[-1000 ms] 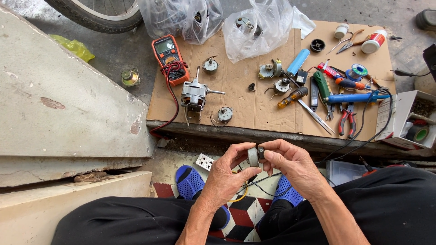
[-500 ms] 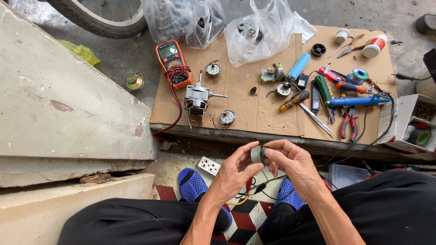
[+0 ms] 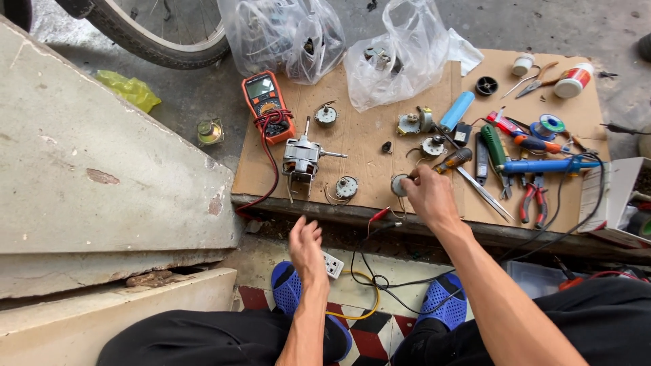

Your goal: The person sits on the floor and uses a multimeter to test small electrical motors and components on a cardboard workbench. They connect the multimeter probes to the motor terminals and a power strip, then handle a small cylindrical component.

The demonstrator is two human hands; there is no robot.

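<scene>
Small round motor at frame centre is pinched in the right hand fingers on the cardboard worktop, while the left hand hovers open, empty.

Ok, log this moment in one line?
right hand: on small round grey motor, cardboard sheet edge | left hand: empty, open, above blue sandal

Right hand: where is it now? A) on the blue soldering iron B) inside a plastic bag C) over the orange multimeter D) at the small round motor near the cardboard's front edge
D: the right hand reaches onto the cardboard with its fingers at the small round motor near the front edge, apart from the orange multimeter.
</scene>
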